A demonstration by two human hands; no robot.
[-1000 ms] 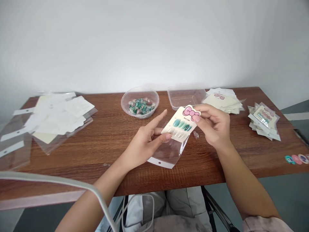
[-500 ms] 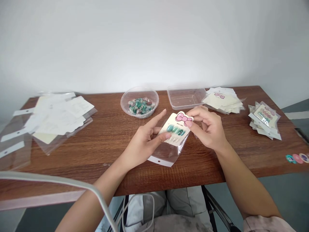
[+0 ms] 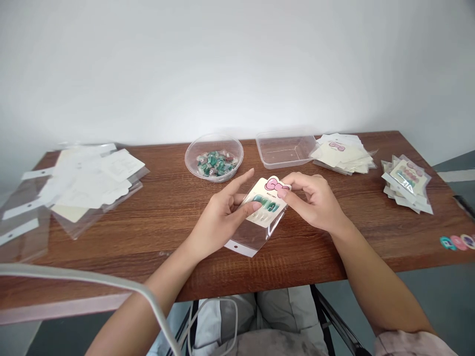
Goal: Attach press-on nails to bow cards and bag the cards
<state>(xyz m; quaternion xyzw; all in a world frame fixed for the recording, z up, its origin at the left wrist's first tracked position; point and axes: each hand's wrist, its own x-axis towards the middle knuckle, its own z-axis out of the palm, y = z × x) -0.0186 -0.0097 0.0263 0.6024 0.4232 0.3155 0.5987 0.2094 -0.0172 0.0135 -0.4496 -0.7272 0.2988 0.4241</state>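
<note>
My left hand (image 3: pixel 222 217) pinches the mouth of a clear plastic sleeve (image 3: pixel 254 236) between thumb and fingers, index finger stretched out. My right hand (image 3: pixel 315 202) grips the top of a cream card (image 3: pixel 265 200) with a pink bow and green press-on nails. The card's lower half sits inside the sleeve, just above the wooden table (image 3: pixel 148 222).
A round clear bowl (image 3: pixel 214 157) of green and pink nails stands behind my hands, beside an empty rectangular tub (image 3: pixel 285 148). Loose cards (image 3: pixel 343 153) lie right of the tub, bagged cards (image 3: pixel 406 184) at far right. Empty sleeves and cards (image 3: pixel 81 185) lie at left. Small stickers (image 3: pixel 458 242) sit near the right edge.
My right hand has pushed the card down and leftwards, deeper into the sleeve. Both hands have drifted a little to the left.
</note>
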